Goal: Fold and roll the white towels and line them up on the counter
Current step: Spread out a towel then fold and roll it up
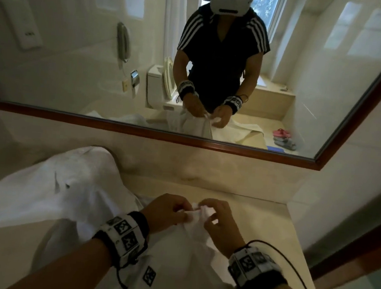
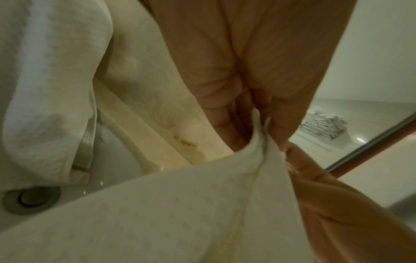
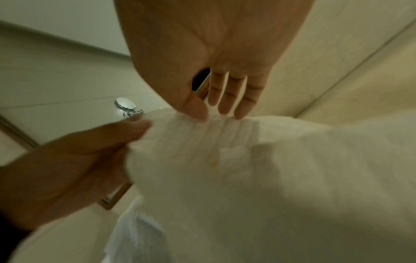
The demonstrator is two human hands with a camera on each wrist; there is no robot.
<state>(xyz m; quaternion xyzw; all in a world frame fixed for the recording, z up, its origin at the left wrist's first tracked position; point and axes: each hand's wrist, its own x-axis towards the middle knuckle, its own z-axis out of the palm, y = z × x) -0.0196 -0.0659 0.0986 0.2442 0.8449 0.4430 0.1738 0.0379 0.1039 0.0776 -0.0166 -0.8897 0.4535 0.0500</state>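
I see a bathroom in pale cream tile. A large wall mirror with a reddish-brown wooden frame (image 1: 208, 143) hangs above the beige marble tabletop (image 1: 238, 194). In its reflection stand a white toilet with raised lid (image 1: 158, 84), a grey wall telephone (image 1: 123, 41), a chrome paper holder (image 1: 134, 76) and a bright window (image 1: 269, 8) giving daylight. Pink and grey slippers (image 1: 283, 137) lie on the reflected floor. A round chrome drain stopper (image 2: 31, 198) sits in a white basin.
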